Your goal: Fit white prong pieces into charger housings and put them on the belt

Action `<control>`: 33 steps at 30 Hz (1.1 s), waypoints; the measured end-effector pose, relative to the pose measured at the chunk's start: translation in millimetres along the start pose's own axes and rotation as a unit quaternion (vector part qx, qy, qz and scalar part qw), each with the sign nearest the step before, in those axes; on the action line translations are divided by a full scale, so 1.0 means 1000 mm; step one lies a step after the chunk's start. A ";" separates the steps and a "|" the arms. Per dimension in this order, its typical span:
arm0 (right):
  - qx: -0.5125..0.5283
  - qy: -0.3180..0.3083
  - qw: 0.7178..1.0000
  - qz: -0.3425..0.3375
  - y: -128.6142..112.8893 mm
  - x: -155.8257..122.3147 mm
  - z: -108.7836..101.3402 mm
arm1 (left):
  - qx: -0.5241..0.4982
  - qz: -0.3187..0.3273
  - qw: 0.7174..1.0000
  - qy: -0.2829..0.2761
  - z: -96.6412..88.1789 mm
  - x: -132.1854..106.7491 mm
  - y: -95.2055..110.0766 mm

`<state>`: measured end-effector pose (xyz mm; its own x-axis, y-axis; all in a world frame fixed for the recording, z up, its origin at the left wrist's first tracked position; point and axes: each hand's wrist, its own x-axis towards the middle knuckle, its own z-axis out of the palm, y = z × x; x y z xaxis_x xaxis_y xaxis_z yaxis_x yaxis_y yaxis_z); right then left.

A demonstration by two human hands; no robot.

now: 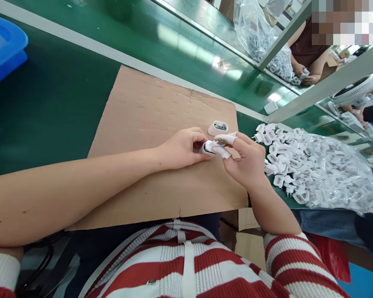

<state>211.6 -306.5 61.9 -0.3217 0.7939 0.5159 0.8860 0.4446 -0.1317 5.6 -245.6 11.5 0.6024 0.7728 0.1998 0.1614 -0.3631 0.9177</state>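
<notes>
My left hand (186, 147) is closed around a white charger housing (207, 151), its open end turned up and some green circuit board visible inside. White finger cots cover the thumb and forefinger of my right hand (244, 155). Those fingers pinch a small white plastic part (209, 145) at the housing's open end; its exact shape is hidden by the fingertips. Just beyond my hands stands a second open charger housing (220, 127), with green and yellow components showing in it. Both hands are over a cardboard sheet (149, 103).
To the right, a pile of white plug covers (279, 155) spills from a clear plastic bag (338, 169). A white charger piece (271, 107) lies by the metal frame. A blue bin (8, 51) is at the far left. Across the bench, a person handles white parts beside another bag (251, 25).
</notes>
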 end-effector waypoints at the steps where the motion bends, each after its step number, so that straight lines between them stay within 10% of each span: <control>1: 0.002 0.004 1.000 0.001 0.000 0.000 0.000 | 0.002 0.001 1.000 -0.001 0.000 0.000 0.000; 26: -0.077 -0.032 0.996 0.004 -0.010 0.001 0.007 | 0.002 -0.021 1.000 0.017 0.004 -0.001 0.004; 33: 0.148 -0.064 0.981 0.111 0.014 -0.003 0.011 | 0.018 -0.049 0.999 -0.017 -0.008 0.004 0.010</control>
<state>221.5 -297.8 49.0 -0.1879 0.9217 0.3394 0.8089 0.3412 -0.4788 3.6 -241.9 24.0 0.6080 0.7878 0.0984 0.2479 -0.3061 0.9192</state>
